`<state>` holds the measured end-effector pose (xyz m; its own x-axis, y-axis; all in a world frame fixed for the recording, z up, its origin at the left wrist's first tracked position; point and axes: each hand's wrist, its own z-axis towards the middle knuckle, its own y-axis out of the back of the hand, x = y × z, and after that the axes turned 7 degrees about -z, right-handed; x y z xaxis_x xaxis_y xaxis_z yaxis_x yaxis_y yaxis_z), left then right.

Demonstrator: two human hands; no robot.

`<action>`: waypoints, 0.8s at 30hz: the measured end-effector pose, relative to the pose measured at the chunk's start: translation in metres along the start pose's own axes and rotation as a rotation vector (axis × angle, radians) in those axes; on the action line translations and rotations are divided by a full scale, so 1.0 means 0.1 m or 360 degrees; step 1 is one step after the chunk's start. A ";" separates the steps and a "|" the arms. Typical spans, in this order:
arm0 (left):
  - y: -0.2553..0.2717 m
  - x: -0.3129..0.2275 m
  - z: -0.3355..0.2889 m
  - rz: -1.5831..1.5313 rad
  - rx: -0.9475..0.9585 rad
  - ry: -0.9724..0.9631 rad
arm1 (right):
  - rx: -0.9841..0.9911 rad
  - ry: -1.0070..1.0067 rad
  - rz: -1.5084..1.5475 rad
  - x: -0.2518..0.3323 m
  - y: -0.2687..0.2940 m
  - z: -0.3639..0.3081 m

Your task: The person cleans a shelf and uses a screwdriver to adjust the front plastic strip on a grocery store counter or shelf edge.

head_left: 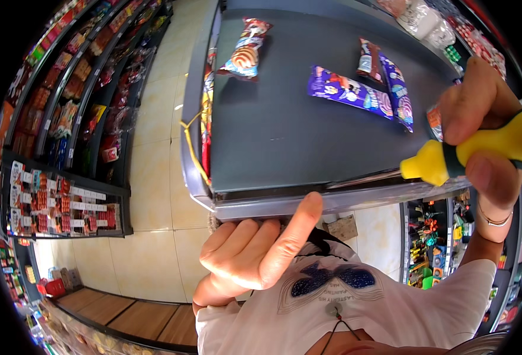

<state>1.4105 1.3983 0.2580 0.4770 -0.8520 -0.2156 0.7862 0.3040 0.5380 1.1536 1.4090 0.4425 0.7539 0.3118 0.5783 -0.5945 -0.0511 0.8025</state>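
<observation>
My right hand (485, 127) is closed around the yellow and black handle of a screwdriver (426, 164). Its thin metal shaft runs left along the seam between the dark grey shelf panel (261, 142) and the front rail (261, 207). At that rail my left hand (255, 248) stretches out its index finger, whose tip lies over the rail near the shaft's end. The other left fingers curl down against the rail's front, their tips hidden, and I see nothing held there.
Two purple snack packs (351, 93) and a brown pack (369, 60) lie on the panel's right part. A swirl-printed pack (248, 50) sits at the far left. Yellow strapping (193, 148) sticks out past the left side. Stocked shelves (71, 83) stand across the tiled aisle (154, 177).
</observation>
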 end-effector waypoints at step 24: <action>-0.16 -0.80 0.66 0.0019 0.0530 0.0206 | -0.0181 -0.0199 -0.1130 -0.76 0.95 -1.14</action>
<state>1.3339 1.4337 0.3205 0.5478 -0.7819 -0.2976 0.6195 0.1399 0.7724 1.0081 1.4887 0.4585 0.9908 0.1223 -0.0581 0.0294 0.2243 0.9741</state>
